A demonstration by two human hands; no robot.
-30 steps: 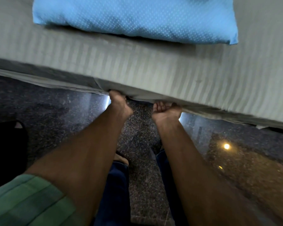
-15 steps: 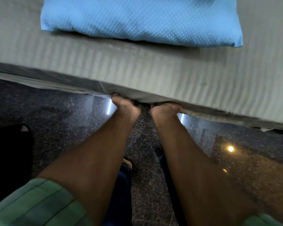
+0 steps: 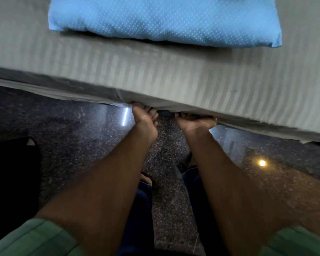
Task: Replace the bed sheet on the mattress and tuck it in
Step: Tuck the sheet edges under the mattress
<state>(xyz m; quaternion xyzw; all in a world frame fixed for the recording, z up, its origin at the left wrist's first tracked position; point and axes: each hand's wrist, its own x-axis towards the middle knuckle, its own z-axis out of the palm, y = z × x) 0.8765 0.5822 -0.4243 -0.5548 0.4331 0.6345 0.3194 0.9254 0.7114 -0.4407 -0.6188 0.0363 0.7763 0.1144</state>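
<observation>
No legible text (none anywhere)

Both hands are jammed up at the lower edge of the mattress [image 3: 174,78] — left hand [image 3: 145,122] and right hand [image 3: 194,123] close together, fingers hidden under the hanging bed sheet [image 3: 229,115], where no gap shows above them. Below the edge the speckled floor [image 3: 81,130] lies open to left and right, though a dark object [image 3: 11,172] stands at far left. Up top, the blue pillow [image 3: 164,19] lies near the mattress edge — only a narrow striped strip stays bare beside it.
</observation>
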